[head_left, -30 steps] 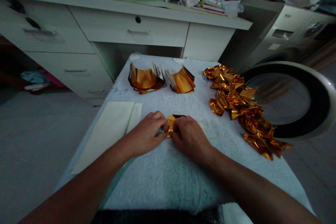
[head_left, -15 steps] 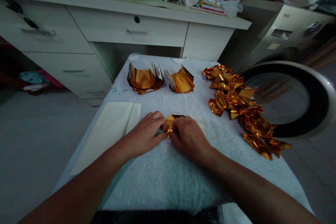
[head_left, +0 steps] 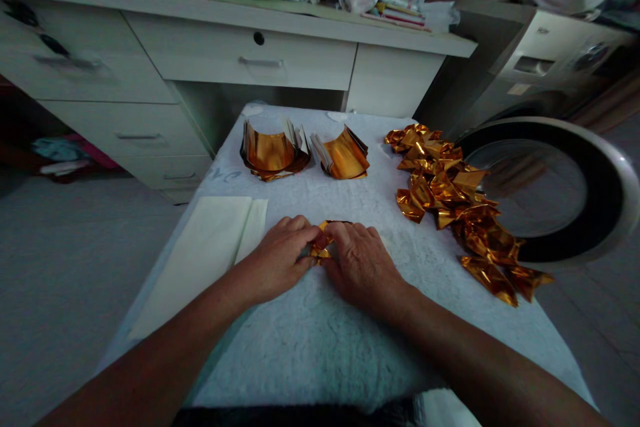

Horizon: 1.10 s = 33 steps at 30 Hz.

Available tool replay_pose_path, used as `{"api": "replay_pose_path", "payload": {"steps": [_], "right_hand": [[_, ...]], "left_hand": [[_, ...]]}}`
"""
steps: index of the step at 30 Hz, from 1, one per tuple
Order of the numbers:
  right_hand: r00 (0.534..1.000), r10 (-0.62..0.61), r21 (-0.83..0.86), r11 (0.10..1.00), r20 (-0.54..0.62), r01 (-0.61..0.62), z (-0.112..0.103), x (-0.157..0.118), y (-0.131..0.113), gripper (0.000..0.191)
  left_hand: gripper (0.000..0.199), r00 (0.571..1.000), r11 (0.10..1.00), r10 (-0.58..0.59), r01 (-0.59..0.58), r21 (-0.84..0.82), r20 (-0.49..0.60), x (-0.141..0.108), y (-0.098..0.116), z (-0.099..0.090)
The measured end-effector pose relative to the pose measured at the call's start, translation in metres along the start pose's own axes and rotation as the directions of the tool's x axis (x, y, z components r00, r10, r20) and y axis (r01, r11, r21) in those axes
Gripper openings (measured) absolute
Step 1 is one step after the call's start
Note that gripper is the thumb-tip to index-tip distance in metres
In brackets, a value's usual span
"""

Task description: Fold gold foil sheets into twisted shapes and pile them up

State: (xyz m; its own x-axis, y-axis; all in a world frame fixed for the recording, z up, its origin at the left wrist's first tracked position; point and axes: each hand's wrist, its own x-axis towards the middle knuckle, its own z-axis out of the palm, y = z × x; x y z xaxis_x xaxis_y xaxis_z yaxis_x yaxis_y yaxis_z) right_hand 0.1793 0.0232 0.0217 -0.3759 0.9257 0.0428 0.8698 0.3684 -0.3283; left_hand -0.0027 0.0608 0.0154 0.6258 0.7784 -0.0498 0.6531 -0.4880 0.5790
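Centrally, a gold foil piece (head_left: 321,252), shiny and creased, lies low over the cloth (head_left: 310,340), between the two hands. Left hand (head_left: 285,255): fingers curled, thumb and fingertips pinching the foil piece's left side. Right hand (head_left: 364,265): curled over its right side, gripping it; some fingertips hidden. Cloth: pale blue-grey, mottled, soft-looking. Beyond the hands, two curved stacks: left stack (head_left: 273,152), U-shaped, smooth gold inner face, pale layered edges; right stack (head_left: 346,155), same materials, also bowed. To the right, a heap (head_left: 450,190) of folded foil forms, glossy, crumpled, with pointed ends. To the left, pale folded paper (head_left: 200,253), matte, flat, straight-edged. Past the heap, a round door (head_left: 545,190): dark ring, clear centre, silvery rim.
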Motion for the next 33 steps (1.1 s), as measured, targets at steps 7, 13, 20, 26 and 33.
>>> {"api": "replay_pose_path", "payload": {"steps": [7, 13, 20, 26, 33], "right_hand": [[0.997, -0.072, -0.095, 0.993, 0.002, 0.072, -0.004, -0.006, 0.012, 0.038], [0.99, -0.141, -0.105, 0.984, 0.012, 0.141, -0.017, -0.008, 0.022, 0.051], [0.976, -0.062, 0.233, 0.966, -0.21, 0.112, -0.02, 0.007, 0.044, 0.031], [0.987, 0.023, 0.176, 0.984, -0.161, 0.006, -0.009, 0.02, 0.048, 0.025], [0.988, 0.085, 0.162, 0.985, -0.129, -0.064, -0.001, 0.023, 0.044, 0.001]], "left_hand": [[0.017, 1.0, 1.0, -0.012, 0.011, -0.025, -0.012, -0.001, 0.0, 0.001], [0.018, 1.0, 0.998, -0.021, 0.021, -0.054, 0.009, -0.001, 0.003, -0.002], [0.023, 1.0, 0.999, 0.014, -0.013, -0.047, 0.014, -0.003, 0.002, -0.003], [0.012, 1.0, 1.0, 0.0, -0.001, -0.02, -0.028, -0.004, 0.005, 0.0], [0.02, 0.98, 0.998, -0.056, 0.059, 0.009, -0.189, -0.002, 0.006, 0.009]]}}
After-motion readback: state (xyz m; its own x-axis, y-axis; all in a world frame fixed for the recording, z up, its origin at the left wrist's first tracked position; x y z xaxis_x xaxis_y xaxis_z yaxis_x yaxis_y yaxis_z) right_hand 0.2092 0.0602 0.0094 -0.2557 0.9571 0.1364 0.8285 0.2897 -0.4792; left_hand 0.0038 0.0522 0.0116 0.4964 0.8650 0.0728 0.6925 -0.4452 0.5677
